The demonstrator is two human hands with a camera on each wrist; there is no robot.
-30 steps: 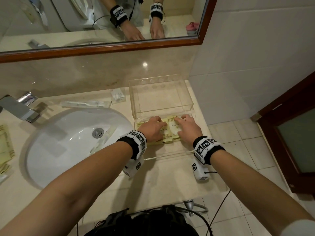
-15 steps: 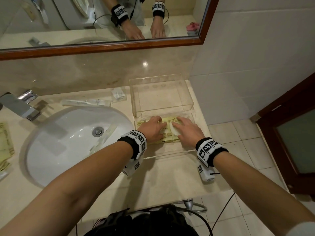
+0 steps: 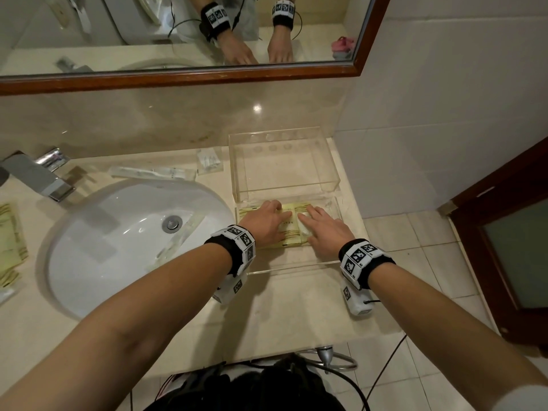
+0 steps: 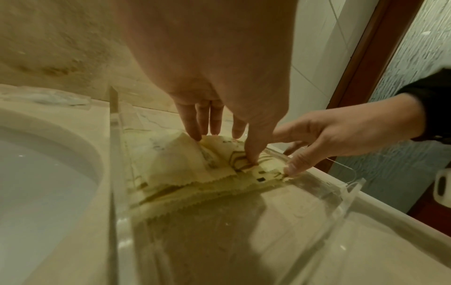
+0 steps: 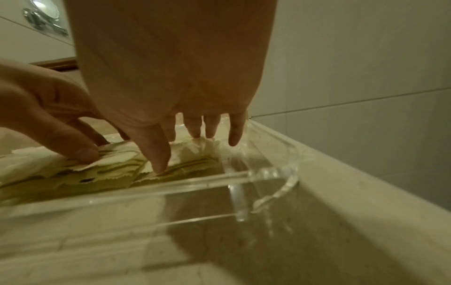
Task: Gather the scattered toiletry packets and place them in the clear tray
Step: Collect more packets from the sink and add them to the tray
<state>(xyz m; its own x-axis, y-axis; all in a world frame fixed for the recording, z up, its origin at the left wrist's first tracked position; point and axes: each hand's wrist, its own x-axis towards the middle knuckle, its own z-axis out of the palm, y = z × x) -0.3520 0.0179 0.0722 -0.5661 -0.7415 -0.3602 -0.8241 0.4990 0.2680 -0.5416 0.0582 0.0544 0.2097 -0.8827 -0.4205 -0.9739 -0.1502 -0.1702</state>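
Note:
A stack of yellow-green toiletry packets [image 3: 289, 229] [image 4: 183, 173] [image 5: 117, 169] lies in the near half of the clear tray [image 3: 293, 266] [image 4: 114, 154] [image 5: 171, 185], right of the sink. My left hand [image 3: 267, 222] [image 4: 219, 138] presses on the stack's left part with straight fingers. On the right part my right hand [image 3: 323, 229] [image 5: 195, 138] lies flat, fingers spread and tips touching the packets. Neither hand curls round anything. More yellow packets [image 3: 9, 232] lie at the counter's far left.
The tray's clear far half [image 3: 281, 161] stands behind the hands against the wall. A long clear packet [image 3: 152, 173] and a small clear packet [image 3: 209, 158] lie behind the white sink [image 3: 103, 247], with the tap [image 3: 44, 179] at left. The counter edge is right of the tray.
My right hand has slid a little left and toward me, its fingers now spread flat on the stack. The left hand has hardly moved.

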